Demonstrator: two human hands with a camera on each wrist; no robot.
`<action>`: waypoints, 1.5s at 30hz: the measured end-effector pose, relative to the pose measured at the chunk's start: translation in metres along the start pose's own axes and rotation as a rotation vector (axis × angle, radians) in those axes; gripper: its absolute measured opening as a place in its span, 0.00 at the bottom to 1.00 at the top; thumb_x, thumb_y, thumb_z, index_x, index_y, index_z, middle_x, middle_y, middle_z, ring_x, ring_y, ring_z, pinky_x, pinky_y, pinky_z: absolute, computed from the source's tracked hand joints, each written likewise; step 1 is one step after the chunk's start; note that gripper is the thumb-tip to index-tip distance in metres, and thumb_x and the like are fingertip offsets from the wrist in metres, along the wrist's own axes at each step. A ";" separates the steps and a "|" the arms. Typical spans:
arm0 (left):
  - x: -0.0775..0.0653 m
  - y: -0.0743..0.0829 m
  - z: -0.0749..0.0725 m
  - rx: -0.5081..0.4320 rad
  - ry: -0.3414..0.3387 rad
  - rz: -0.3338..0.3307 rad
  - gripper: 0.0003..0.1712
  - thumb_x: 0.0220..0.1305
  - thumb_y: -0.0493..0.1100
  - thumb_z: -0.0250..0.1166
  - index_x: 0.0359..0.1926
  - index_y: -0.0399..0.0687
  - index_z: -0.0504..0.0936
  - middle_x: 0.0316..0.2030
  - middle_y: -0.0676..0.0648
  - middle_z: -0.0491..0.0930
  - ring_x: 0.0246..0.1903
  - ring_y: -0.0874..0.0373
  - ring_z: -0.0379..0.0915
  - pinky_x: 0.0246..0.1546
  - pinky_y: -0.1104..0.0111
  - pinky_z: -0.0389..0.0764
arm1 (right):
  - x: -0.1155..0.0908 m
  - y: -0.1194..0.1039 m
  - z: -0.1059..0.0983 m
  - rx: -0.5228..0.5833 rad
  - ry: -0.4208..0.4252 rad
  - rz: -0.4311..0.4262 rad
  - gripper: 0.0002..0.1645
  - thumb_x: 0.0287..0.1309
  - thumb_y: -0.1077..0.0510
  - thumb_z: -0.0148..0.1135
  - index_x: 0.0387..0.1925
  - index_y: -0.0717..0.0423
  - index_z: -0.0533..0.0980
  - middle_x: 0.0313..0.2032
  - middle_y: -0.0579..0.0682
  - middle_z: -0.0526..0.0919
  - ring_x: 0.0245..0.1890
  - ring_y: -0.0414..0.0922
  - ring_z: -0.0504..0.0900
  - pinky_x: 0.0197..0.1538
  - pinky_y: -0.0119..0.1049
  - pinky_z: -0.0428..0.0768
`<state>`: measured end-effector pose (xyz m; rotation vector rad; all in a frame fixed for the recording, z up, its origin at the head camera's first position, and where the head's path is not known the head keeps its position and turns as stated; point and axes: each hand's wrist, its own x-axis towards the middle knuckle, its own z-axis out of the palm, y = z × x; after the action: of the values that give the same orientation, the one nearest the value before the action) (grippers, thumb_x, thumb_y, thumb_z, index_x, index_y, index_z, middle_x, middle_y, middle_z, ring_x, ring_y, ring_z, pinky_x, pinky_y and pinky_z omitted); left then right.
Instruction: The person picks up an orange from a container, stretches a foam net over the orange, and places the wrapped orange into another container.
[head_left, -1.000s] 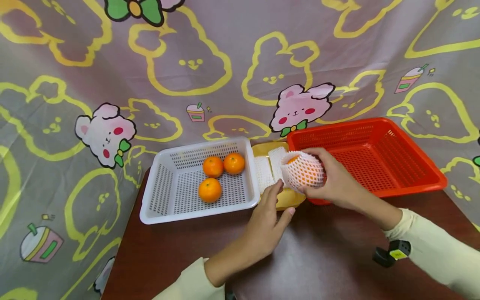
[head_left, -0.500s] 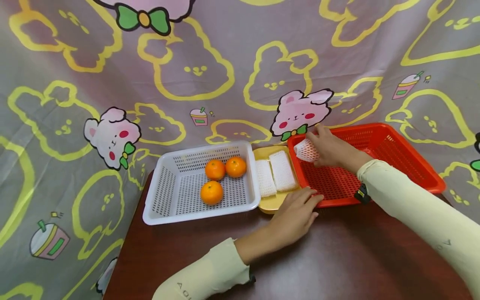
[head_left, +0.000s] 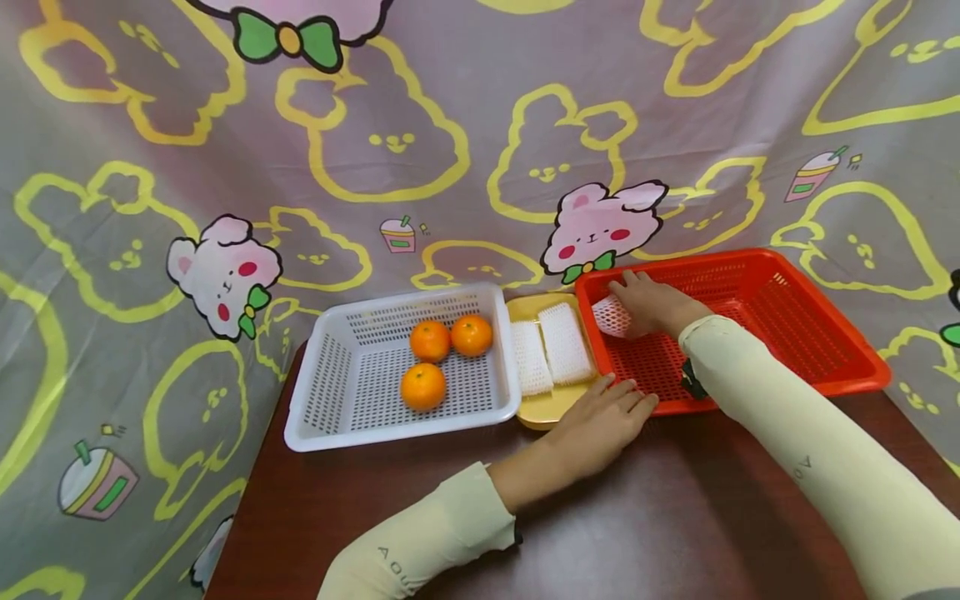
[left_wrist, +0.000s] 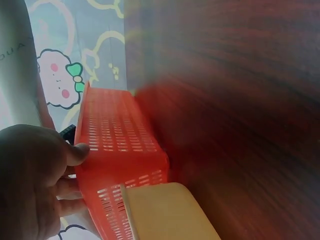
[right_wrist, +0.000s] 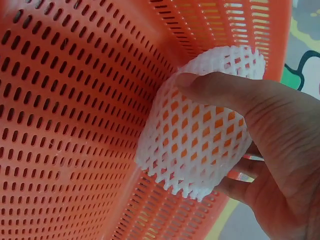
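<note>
In the head view, my right hand (head_left: 651, 302) is inside the red basket (head_left: 825, 377), at its far left corner. It holds an orange in a white foam net sleeve (right_wrist: 197, 130), with the thumb across one side and the fingers partly hidden behind. The sleeved fruit lies low against the basket's wall. My left hand (head_left: 600, 427) rests at the basket's front left corner, fingers fairly straight; the left wrist view has its thumb and fingertips touching the rim (left_wrist: 82, 135).
A white basket (head_left: 401, 431) at left holds several loose oranges, one of them the front orange (head_left: 423, 387). Between the baskets, a yellow tray (head_left: 542, 408) carries flat foam net sleeves (head_left: 564, 343). All stand on a dark brown table (head_left: 360, 500) before a patterned cloth (head_left: 465, 100).
My right hand has carried the sleeved orange from above the yellow tray rightward and down into the red basket. My left hand has moved right from the tray to the red basket's rim.
</note>
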<state>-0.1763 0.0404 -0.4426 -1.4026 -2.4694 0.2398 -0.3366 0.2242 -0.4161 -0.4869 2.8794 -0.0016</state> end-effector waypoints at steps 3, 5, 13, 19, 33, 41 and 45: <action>0.001 -0.002 0.003 -0.013 0.014 0.001 0.23 0.78 0.44 0.54 0.70 0.54 0.74 0.63 0.56 0.81 0.69 0.58 0.71 0.73 0.60 0.69 | 0.002 0.000 0.000 0.016 -0.032 0.010 0.50 0.49 0.57 0.80 0.70 0.65 0.66 0.68 0.74 0.62 0.69 0.72 0.63 0.62 0.69 0.74; 0.001 -0.002 0.004 -0.025 0.027 -0.001 0.23 0.77 0.44 0.54 0.69 0.54 0.74 0.63 0.56 0.81 0.69 0.58 0.71 0.73 0.60 0.69 | 0.002 0.000 0.000 0.034 -0.049 0.015 0.49 0.48 0.59 0.80 0.69 0.64 0.68 0.67 0.75 0.62 0.68 0.71 0.63 0.62 0.69 0.74; 0.000 -0.002 0.007 -0.072 0.043 -0.014 0.22 0.76 0.43 0.56 0.68 0.54 0.75 0.63 0.56 0.81 0.69 0.58 0.72 0.73 0.60 0.69 | 0.005 0.005 0.002 0.089 -0.056 0.014 0.54 0.48 0.59 0.82 0.71 0.69 0.62 0.68 0.70 0.66 0.69 0.68 0.66 0.70 0.66 0.69; 0.000 -0.002 0.007 -0.108 0.051 -0.029 0.23 0.75 0.43 0.58 0.69 0.55 0.75 0.63 0.56 0.81 0.69 0.58 0.72 0.74 0.60 0.68 | 0.003 0.005 0.000 0.120 -0.060 0.017 0.56 0.49 0.60 0.81 0.73 0.69 0.60 0.71 0.71 0.65 0.70 0.68 0.67 0.72 0.65 0.66; -0.002 -0.001 0.014 -0.123 0.130 -0.058 0.22 0.81 0.49 0.50 0.68 0.55 0.77 0.63 0.55 0.81 0.67 0.61 0.73 0.73 0.64 0.68 | 0.003 0.009 0.004 0.180 -0.061 0.032 0.53 0.47 0.61 0.81 0.71 0.65 0.62 0.68 0.69 0.66 0.67 0.65 0.68 0.70 0.65 0.69; -0.003 0.001 0.017 -0.088 0.172 -0.062 0.22 0.80 0.49 0.52 0.68 0.53 0.78 0.65 0.54 0.79 0.68 0.61 0.72 0.74 0.67 0.67 | 0.003 0.010 0.005 0.159 -0.046 0.030 0.54 0.46 0.61 0.82 0.71 0.65 0.63 0.68 0.68 0.67 0.66 0.65 0.70 0.70 0.64 0.69; -0.004 0.001 0.018 -0.095 0.189 -0.061 0.22 0.80 0.49 0.52 0.68 0.53 0.78 0.64 0.53 0.80 0.68 0.61 0.73 0.74 0.68 0.67 | 0.004 0.011 0.006 0.159 -0.045 0.036 0.54 0.46 0.61 0.82 0.71 0.65 0.62 0.69 0.68 0.67 0.66 0.65 0.70 0.70 0.65 0.69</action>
<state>-0.1794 0.0378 -0.4602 -1.3178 -2.3903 -0.0230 -0.3423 0.2331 -0.4233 -0.3999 2.8136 -0.2095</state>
